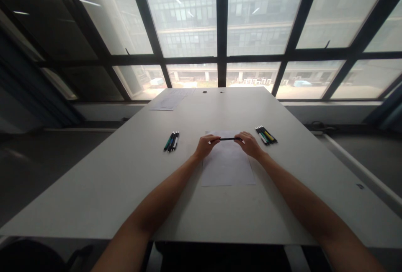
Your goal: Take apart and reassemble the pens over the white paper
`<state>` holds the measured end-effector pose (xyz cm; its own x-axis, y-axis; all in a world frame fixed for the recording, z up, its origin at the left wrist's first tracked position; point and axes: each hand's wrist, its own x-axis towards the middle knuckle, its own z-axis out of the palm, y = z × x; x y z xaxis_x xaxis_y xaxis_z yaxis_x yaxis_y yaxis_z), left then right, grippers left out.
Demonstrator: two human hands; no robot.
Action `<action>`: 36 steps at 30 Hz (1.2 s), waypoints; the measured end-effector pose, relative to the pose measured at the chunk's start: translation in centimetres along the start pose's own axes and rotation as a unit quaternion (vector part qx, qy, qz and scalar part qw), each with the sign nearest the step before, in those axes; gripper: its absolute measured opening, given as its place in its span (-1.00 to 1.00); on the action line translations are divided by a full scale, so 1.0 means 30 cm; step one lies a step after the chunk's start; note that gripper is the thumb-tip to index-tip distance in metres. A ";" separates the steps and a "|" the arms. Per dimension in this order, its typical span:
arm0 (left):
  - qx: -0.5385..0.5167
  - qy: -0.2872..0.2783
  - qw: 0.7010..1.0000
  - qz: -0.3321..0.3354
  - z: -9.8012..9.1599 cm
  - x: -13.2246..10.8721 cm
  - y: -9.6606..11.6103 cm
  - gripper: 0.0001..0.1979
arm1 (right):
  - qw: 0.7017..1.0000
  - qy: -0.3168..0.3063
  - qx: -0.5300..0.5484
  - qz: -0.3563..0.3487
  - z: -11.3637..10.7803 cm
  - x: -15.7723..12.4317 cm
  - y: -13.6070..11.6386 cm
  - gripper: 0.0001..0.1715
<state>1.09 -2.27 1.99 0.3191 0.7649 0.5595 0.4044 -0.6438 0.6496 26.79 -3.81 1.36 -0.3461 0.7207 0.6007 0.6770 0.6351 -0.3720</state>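
A slim black pen [227, 139] is held level between my two hands, above the far part of a white sheet of paper [228, 167]. My left hand [207, 144] pinches its left end with thumb and fingers. At the opposite end, my right hand [249, 143] grips the pen the same way. To the left of the paper lies a small group of pens [171, 141], dark with green, blue and white parts. Close beyond my right hand, a second row of pens [266, 135] shows white, green and yellow parts.
The white table [125, 188] reaches toward large windows. Printed sheets [168, 100] lie at its far left. Near the far edge is a dark round spot [204, 92]. A small dark mark [359, 186] sits near the right edge. A dark chair [31, 257] is at the lower left.
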 end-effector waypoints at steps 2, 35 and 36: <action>-0.009 0.008 1.000 -0.009 0.001 -0.001 0.000 -0.80 | 1.000 -0.010 -0.002 0.001 0.000 0.001 0.000 -0.84; -0.050 0.006 0.994 -0.101 0.008 0.015 -0.015 -0.55 | 1.000 0.004 -0.012 0.006 0.012 0.001 0.001 -0.82; -0.057 -0.002 0.992 -0.112 0.009 0.015 -0.014 -0.49 | 1.000 0.004 -0.012 0.006 0.012 0.001 0.002 -0.82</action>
<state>1.29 -1.66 1.85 0.2359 0.8890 0.3925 0.3664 -0.4554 0.8114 26.59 -3.65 1.08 -0.3327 0.7259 0.6019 0.6967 0.6194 -0.3619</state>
